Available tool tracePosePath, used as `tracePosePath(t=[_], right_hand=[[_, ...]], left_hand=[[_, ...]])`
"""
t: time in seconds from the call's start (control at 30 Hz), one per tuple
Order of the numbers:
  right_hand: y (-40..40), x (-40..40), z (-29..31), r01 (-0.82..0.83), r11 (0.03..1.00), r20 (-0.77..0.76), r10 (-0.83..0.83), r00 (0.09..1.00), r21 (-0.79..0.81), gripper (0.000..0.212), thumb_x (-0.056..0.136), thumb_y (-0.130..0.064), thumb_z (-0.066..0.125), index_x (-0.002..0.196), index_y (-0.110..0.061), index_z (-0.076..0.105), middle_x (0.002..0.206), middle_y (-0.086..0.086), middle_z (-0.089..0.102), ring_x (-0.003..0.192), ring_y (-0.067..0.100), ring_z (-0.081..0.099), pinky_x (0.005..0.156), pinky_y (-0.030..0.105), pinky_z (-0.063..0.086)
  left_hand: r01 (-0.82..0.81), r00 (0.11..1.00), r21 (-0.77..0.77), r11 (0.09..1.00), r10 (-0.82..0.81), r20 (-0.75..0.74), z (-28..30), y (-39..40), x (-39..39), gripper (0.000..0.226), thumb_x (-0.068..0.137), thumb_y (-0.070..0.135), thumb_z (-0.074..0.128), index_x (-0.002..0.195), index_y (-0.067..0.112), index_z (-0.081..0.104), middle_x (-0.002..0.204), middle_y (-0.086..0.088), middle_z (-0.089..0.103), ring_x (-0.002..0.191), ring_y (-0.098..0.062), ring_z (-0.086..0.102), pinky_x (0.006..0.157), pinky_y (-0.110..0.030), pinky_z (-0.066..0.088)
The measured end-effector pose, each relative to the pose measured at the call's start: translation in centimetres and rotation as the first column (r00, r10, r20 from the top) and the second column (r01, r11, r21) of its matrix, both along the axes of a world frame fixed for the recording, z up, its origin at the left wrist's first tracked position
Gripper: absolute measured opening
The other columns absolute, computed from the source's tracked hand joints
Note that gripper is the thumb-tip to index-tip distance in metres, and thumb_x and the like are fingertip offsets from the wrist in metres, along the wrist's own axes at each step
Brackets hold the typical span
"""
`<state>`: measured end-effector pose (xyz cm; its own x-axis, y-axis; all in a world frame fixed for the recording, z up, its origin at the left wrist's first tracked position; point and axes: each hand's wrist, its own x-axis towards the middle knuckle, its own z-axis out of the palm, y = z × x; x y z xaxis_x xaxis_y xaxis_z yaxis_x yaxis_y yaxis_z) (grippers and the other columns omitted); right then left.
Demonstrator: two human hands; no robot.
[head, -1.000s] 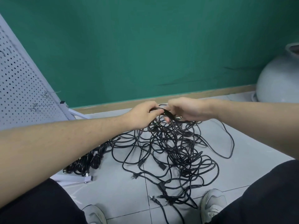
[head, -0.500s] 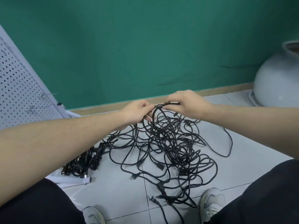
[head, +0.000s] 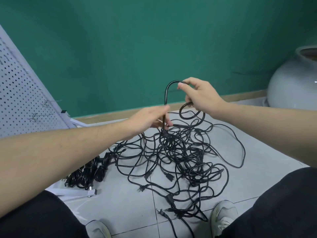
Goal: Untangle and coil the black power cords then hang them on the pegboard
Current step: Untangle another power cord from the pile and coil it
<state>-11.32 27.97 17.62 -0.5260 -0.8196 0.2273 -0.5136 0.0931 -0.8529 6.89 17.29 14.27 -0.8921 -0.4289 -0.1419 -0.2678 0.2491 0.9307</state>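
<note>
Green wall and a pale wooden skirting board back a floor of light grey tiles (head: 257,152), where a person sits or crouches with dark-trousered legs to either side and two pale shoes, the left shoe (head: 97,229) and the right shoe (head: 223,213), at the near edge. Between the legs sprawls a tangle of black power cords (head: 180,157), loops overlapping on the tiles, with several plugs lying at its near side and one long loop trailing out to the right. Above the far part of the heap, the right hand (head: 200,97) is raised, thumb and fingers pinched on one cord (head: 167,93) that arches up in an inverted U; a smaller loop of cable curls just below that hand. The left hand (head: 151,117), lower and nearer, has its fingers curled round the down-running leg of the same arch, which drops from there into the tangle. The two hands are apart, joined only by the lifted cord. At far left a white pegboard (head: 18,100) leans at a slant, with wire hooks (head: 46,103) sticking out of its holes and a white frame foot lying on the floor below. Beside that foot, left of the tangle, rest several bundled cords (head: 89,172). A large grey rounded pot (head: 295,83) stands at the far right against the wall.
</note>
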Motion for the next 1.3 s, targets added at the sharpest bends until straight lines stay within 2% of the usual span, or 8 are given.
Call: tracePosePath(t=[0.17, 0.4, 0.47, 0.57, 0.7, 0.8, 1.07, 1.3], right_hand=[[-0.1, -0.3, -0.2, -0.053, 0.994, 0.012, 0.052, 0.999, 0.100, 0.022, 0.103, -0.038, 0.053, 0.088, -0.024, 0.059, 0.063, 0.001, 0.068, 0.055, 0.021, 0.055, 0.045, 0.026, 0.047], [1.0, -1.8, -1.0, -0.145, 0.958, 0.170, 0.105, 0.980, 0.246, 0.023, 0.101, -0.034, 0.061, 0.093, -0.016, 0.072, 0.078, 0.002, 0.077, 0.075, 0.009, 0.069, 0.086, 0.030, 0.053], [0.7, -1.9, -0.8, -0.132, 0.973, 0.208, 0.091, 0.974, 0.188, 0.020, 0.102, -0.030, 0.058, 0.097, -0.017, 0.072, 0.065, -0.003, 0.068, 0.067, 0.013, 0.063, 0.079, 0.029, 0.052], [0.4, -1.9, -0.6, -0.095, 0.974, 0.146, 0.066, 0.987, 0.204, 0.019, 0.103, -0.028, 0.056, 0.104, -0.016, 0.070, 0.056, -0.006, 0.054, 0.055, 0.012, 0.051, 0.063, 0.024, 0.046], [0.5, -1.0, -1.0, -0.101, 0.913, -0.033, 0.124, 0.992, 0.395, 0.013, 0.103, -0.029, 0.055, 0.111, -0.021, 0.061, 0.070, -0.001, 0.062, 0.051, 0.012, 0.051, 0.053, 0.022, 0.045], [0.2, -0.4, -0.9, -0.117, 0.924, 0.026, 0.116, 0.993, 0.365, 0.014, 0.100, -0.029, 0.060, 0.108, -0.018, 0.061, 0.074, 0.001, 0.059, 0.053, 0.012, 0.049, 0.050, 0.018, 0.045], [-1.3, 1.2, 1.1, -0.103, 0.990, 0.506, 0.038, 0.862, 0.101, 0.011, 0.104, -0.025, 0.054, 0.108, -0.019, 0.063, 0.068, -0.001, 0.046, 0.048, 0.009, 0.025, 0.043, 0.019, 0.019], [-2.5, 5.3, 2.2, -0.170, 0.985, 0.666, 0.116, 0.737, 0.016, 0.012, 0.109, -0.021, 0.039, 0.104, -0.019, 0.049, 0.081, 0.005, 0.078, 0.072, 0.015, 0.074, 0.067, 0.026, 0.047]], left_hand=[[-0.133, 0.988, -0.085, 0.987, 0.125, -0.096, 0.9, 0.0, 0.1, 0.025, 0.110, 0.031, 0.042, 0.089, 0.017, 0.046, 0.053, 0.003, 0.054, 0.057, -0.023, 0.066, 0.063, -0.028, 0.055], [-0.164, 0.983, -0.128, 0.978, 0.172, 0.056, 1.7, -3.4, 2.1, 0.029, 0.103, 0.041, 0.056, 0.084, 0.020, 0.059, 0.055, 0.012, 0.043, 0.053, -0.012, 0.037, 0.052, -0.025, 0.043], [-0.102, 0.989, -0.111, 0.989, 0.113, 0.099, 1.4, -3.6, 3.0, 0.029, 0.104, 0.037, 0.056, 0.084, 0.017, 0.059, 0.059, 0.006, 0.053, 0.061, -0.017, 0.054, 0.074, -0.040, 0.059], [-0.022, 0.982, -0.241, 0.970, 0.066, 0.178, 1.0, -3.9, 4.4, 0.031, 0.106, 0.036, 0.052, 0.082, 0.016, 0.054, 0.061, 0.002, 0.063, 0.086, -0.025, 0.074, 0.102, -0.048, 0.048], [-0.110, 0.986, -0.238, 0.965, 0.136, 0.094, 1.1, -3.5, 4.5, 0.030, 0.108, 0.035, 0.046, 0.088, 0.013, 0.051, 0.051, 0.005, 0.043, 0.045, -0.018, 0.049, 0.073, -0.042, 0.060], [-0.200, 0.975, -0.279, 0.939, 0.219, 0.038, 1.6, -2.8, 3.9, 0.031, 0.107, 0.039, 0.044, 0.087, 0.017, 0.052, 0.054, 0.007, 0.041, 0.047, -0.012, 0.034, 0.049, -0.029, 0.041], [-0.301, 0.949, 0.080, 0.950, 0.307, -0.075, 3.4, -1.9, 3.2, 0.025, 0.105, 0.041, 0.052, 0.089, 0.022, 0.050, 0.091, -0.003, 0.067, 0.045, -0.012, 0.029, 0.042, -0.019, 0.021], [-0.036, 0.987, 0.005, 0.999, 0.035, 0.159, 1.2, 0.4, 2.8, 0.040, 0.075, 0.051, 0.084, 0.110, 0.035, 0.075, 0.115, -0.007, 0.073, 0.057, -0.015, 0.049, 0.056, -0.028, 0.043]])
